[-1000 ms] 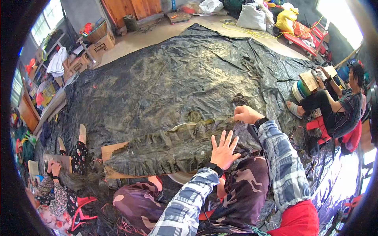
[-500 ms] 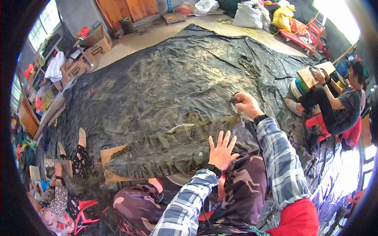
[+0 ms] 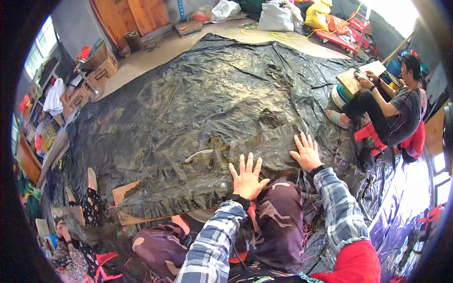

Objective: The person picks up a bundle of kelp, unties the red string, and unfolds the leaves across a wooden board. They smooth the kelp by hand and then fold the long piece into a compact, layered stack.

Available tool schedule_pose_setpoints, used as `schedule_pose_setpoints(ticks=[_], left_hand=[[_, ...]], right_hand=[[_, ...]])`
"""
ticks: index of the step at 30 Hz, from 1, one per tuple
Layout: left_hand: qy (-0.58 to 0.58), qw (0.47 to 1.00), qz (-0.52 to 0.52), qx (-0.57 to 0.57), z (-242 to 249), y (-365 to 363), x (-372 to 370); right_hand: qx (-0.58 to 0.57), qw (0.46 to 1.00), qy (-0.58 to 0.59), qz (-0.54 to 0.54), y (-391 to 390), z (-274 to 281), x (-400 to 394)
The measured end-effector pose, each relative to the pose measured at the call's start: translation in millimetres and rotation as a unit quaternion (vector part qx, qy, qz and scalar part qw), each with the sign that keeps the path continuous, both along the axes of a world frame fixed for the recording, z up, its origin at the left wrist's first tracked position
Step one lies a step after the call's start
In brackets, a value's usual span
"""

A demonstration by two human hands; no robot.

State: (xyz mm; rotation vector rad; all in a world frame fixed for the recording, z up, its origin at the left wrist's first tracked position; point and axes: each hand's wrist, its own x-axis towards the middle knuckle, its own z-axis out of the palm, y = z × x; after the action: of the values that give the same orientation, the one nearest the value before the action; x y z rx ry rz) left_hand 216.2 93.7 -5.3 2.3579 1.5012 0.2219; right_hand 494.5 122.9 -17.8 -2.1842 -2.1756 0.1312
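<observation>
A long, dark brown-green, wrinkled sheet that looks like kelp (image 3: pixel 188 186) stretches across a wooden board (image 3: pixel 126 192) in front of my knees. My left hand (image 3: pixel 247 177) lies flat on its near edge, fingers spread. Further right, my right hand (image 3: pixel 306 153) rests palm down on the sheet's right end, fingers also spread. Neither hand holds anything. Beyond the sheet lies a small dark crumpled clump (image 3: pixel 270 119). A curved pale rim (image 3: pixel 198 154) shows at the sheet's far edge; what it belongs to is hidden.
Black plastic sheeting (image 3: pixel 155 108) covers the floor. At right, a person (image 3: pixel 391 104) sits working at a board (image 3: pixel 349 81) on a bucket. Another person's hands (image 3: pixel 62 231) are at a board on the lower left. Sacks (image 3: pixel 278 16) and a red trolley (image 3: pixel 337 40) stand behind.
My right hand has let go of the dark clump, come back nearer and flattened onto the sheet. My left hand remains spread on the sheet. The view has shifted slightly right.
</observation>
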Motion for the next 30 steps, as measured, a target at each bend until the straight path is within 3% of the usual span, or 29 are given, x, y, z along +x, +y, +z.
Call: schedule_pose_setpoints(ticks=[10,12,13,16,19,20,22,30], left_hand=[[-0.048,0.997,-0.052,-0.016,1,-2,-35],[-0.123,0.991,-0.048,-0.023,4,-3,-45],[-0.176,0.983,-0.035,-0.026,5,-5,-51],[-0.328,0.944,0.036,0.002,25,-19,-55],[-0.401,0.902,0.149,-0.052,31,-40,-64],[-0.417,0.888,0.180,-0.067,32,-46,-68],[-0.421,0.869,0.239,-0.104,33,-58,-78],[-0.353,0.869,0.317,-0.142,31,-81,-107]], right_hand=[[0.004,0.984,0.043,-0.175,-39,-13,61],[0.040,0.967,0.207,-0.146,-54,-55,106],[0.096,0.943,0.255,-0.189,-60,-93,129],[0.096,0.973,0.144,-0.150,-109,-140,157],[0.040,0.862,0.368,-0.347,-152,-159,137],[-0.023,0.869,0.351,-0.348,-164,-152,128],[-0.029,0.908,0.280,-0.310,-187,-195,117],[-0.128,0.895,0.303,-0.301,-204,-256,44]])
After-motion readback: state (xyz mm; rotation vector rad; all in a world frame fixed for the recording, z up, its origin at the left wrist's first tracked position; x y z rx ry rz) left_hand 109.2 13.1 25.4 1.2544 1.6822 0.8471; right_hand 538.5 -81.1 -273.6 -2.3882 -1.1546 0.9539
